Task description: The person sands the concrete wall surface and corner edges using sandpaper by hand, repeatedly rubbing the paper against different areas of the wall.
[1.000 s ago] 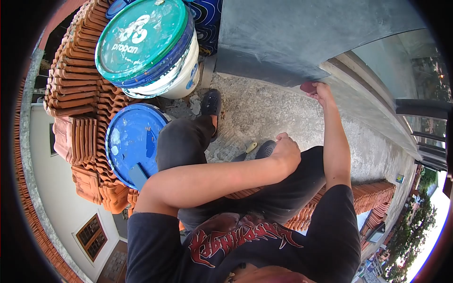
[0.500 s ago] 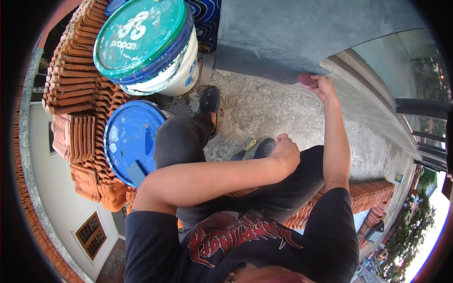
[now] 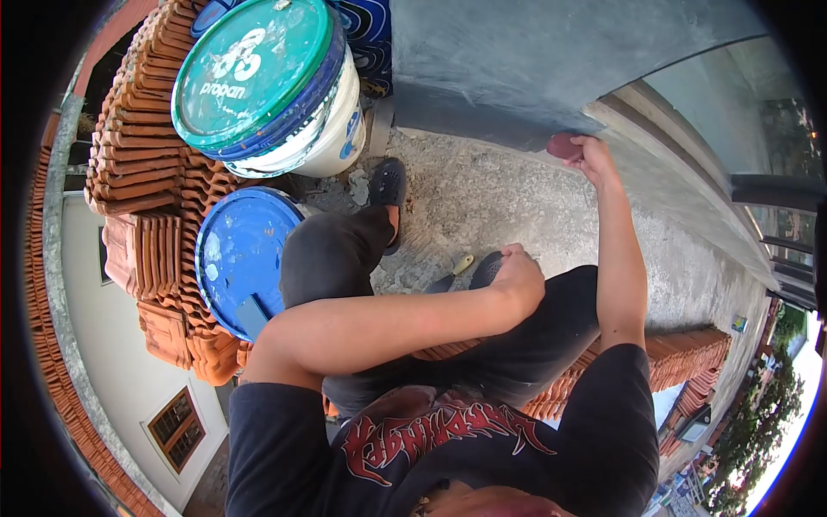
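My right hand grips a dark red, rounded pad at the lower edge of the grey wall, close to its corner. The pad looks like sandpaper, though its surface is too small to make out. My left hand is curled near my knee, and nothing shows between its fingers. Just beyond it, beside my shoe, a scraper with a yellowish handle lies on the rough concrete floor.
A white bucket with a green lid stands at upper left. Below it is a blue lid with a phone-like flat object on it. Stacked roof tiles line the left side. Windows are at upper right.
The pad in my right hand has shifted slightly along the wall's bottom edge, and more of it shows. My left hand has stayed nearly still. The view has tilted a little.
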Demonstrator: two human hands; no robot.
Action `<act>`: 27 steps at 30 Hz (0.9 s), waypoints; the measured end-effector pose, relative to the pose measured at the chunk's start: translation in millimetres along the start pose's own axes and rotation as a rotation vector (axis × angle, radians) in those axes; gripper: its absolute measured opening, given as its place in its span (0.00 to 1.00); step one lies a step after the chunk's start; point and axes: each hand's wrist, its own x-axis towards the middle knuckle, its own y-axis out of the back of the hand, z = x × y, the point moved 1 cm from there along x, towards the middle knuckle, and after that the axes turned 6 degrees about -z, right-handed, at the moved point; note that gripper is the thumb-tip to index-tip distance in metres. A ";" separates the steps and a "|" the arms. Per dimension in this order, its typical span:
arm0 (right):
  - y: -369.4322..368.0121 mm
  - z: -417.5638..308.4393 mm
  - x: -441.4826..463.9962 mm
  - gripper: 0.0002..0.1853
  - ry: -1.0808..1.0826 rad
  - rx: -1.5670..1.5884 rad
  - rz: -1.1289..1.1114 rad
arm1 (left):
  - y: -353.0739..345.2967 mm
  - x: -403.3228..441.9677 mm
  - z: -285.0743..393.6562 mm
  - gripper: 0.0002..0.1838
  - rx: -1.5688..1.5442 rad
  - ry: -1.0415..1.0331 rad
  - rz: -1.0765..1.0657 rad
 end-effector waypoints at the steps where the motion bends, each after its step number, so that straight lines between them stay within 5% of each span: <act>1: -1.2 5.3 3.6 0.15 -0.009 0.003 0.024 | -0.7 0.9 3.3 0.17 -0.016 0.000 0.032; 27: 22.8 -8.2 -6.9 0.15 -0.011 0.083 0.004 | -11.0 11.6 8.0 0.17 -0.025 -0.028 -0.010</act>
